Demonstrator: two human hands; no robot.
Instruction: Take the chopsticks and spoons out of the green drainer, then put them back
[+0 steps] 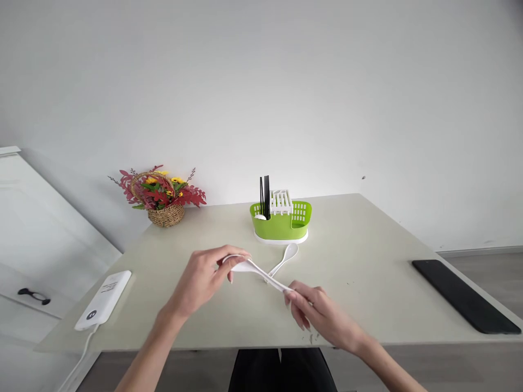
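Both hands meet over the middle of the table (pixel 368 261), sharing one white spoon (pixel 255 269). The left hand (pixel 202 280) pinches its bowl end; the right hand (pixel 316 313) has fingertips closed on the handle tip. Its long axis runs from upper left down to lower right, held just above the tabletop. A second spoon (pixel 286 257) lies beneath (crossing it), bowl pointing toward the green cutlery holder (pixel 281 222), where black chopsticks (pixel 265 197) stand upright.
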